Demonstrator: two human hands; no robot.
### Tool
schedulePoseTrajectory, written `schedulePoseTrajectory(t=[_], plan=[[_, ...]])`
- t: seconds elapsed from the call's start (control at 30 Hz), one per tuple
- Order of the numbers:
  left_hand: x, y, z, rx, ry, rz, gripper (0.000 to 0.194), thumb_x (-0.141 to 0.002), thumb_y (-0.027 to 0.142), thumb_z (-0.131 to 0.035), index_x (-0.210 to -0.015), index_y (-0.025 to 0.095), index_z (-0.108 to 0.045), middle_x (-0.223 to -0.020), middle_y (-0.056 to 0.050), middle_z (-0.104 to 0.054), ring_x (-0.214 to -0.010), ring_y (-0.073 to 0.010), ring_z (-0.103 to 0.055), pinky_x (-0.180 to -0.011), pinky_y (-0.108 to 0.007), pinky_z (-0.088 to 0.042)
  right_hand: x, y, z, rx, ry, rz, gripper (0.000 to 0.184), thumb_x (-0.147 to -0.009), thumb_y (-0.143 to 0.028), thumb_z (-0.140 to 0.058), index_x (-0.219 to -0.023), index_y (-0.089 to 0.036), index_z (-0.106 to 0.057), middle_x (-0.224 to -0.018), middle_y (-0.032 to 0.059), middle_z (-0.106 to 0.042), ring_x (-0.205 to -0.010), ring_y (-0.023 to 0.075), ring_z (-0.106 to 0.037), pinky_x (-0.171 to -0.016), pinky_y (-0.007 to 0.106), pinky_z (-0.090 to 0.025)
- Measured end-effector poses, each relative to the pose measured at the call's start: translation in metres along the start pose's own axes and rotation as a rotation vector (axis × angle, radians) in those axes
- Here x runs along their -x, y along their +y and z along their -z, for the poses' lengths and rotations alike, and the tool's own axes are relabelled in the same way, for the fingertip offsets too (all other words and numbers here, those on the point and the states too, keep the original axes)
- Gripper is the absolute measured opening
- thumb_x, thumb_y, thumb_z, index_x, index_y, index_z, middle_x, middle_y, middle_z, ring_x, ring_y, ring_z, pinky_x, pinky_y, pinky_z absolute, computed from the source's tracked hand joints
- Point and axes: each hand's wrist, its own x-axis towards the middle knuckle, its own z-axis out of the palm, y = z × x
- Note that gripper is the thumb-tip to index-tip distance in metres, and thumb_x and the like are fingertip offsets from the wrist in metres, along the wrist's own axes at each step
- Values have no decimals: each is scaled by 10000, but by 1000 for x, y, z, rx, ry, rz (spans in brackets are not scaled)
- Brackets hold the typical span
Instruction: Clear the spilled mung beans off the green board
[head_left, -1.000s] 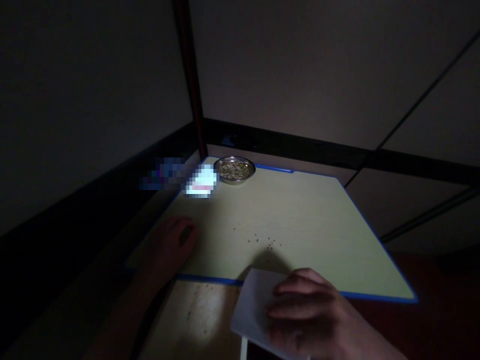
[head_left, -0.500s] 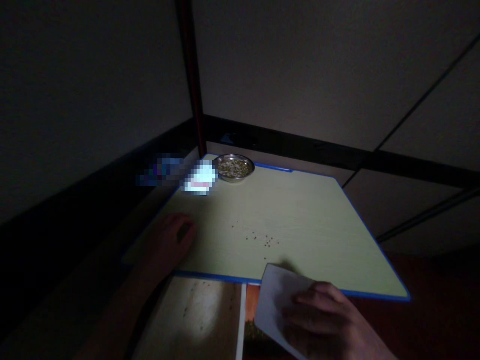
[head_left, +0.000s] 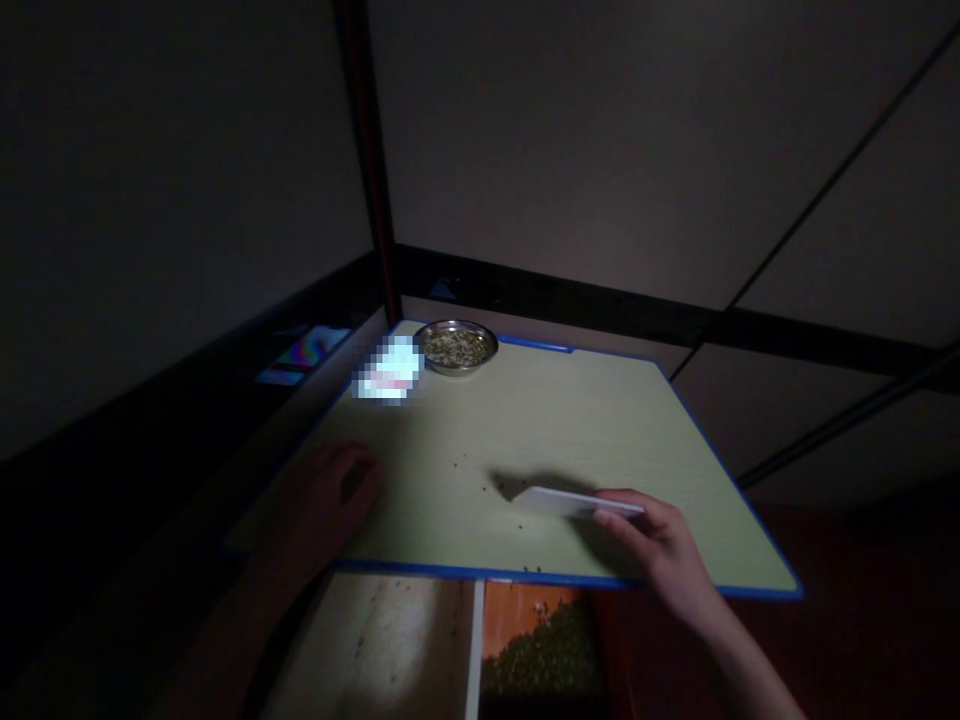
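Observation:
In my right hand (head_left: pixel 660 540) is a thin white card (head_left: pixel 566 503), pinched between thumb and fingers and tilted nearly edge-on above the pale yellow-green board (head_left: pixel 622 420) with a blue rim. Small dark seed-like grains (head_left: pixel 521 527) lie scattered on the board near the card, and a few sit at the front rim. At the board's left side rests my left hand (head_left: pixel 322 505), loosely curled and in shadow, with a gap between thumb and fingers and nothing visible in it. Below the front edge, an orange-lined container (head_left: pixel 504 612) holds a heap of greenish grains (head_left: pixel 551 650).
A round metal bowl (head_left: pixel 457 366) with pale and greenish contents stands at the board's far left corner. Beside it is a bright, blurred-out patch (head_left: pixel 390 370). A wooden tray or drawer compartment (head_left: pixel 390 640) with some grains lies below the front edge. Walls close in behind and left.
My right hand has moved the card from the front edge up over the board and turned it edge-on. Fewer grains show on the board; the grain heap below is uncovered. The left hand rests as before.

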Motion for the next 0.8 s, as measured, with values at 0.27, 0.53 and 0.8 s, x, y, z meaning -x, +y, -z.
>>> schedulePoseTrajectory(t=[0.27,0.53,0.8], plan=[[0,-6,-3,10,-3,1,345,-899,485,-465,-987,205,-645,-1088,-112,-677,-1032,-291,-634,-965,-459,-484,-16,18,-2,-237,-60,-179,294,-802,-448,-737,-854,-175,-644,-711,2,-642,-607,134,-518,-551,257,-363],[-1,-4,-1,-4,-14,19,389,-893,503,-442,-1010,194,-649,-1101,-124,-679,-1054,-298,-634,-977,-462,-486,-14,24,5,-297,-171,-281,264,-796,-416,-732,-851,-195,-598,-758,30,-645,-639,152,-544,-583,283,-402],[-1,-7,-1,-13,-30,11,380,-899,499,-451,-1011,188,-639,-1098,-125,-673,-1062,-295,-617,-993,-465,-469,-7,16,4,-287,-170,-330,264,-760,-396,-757,-823,-189,-606,-743,30,-643,-601,136,-510,-538,272,-367]])
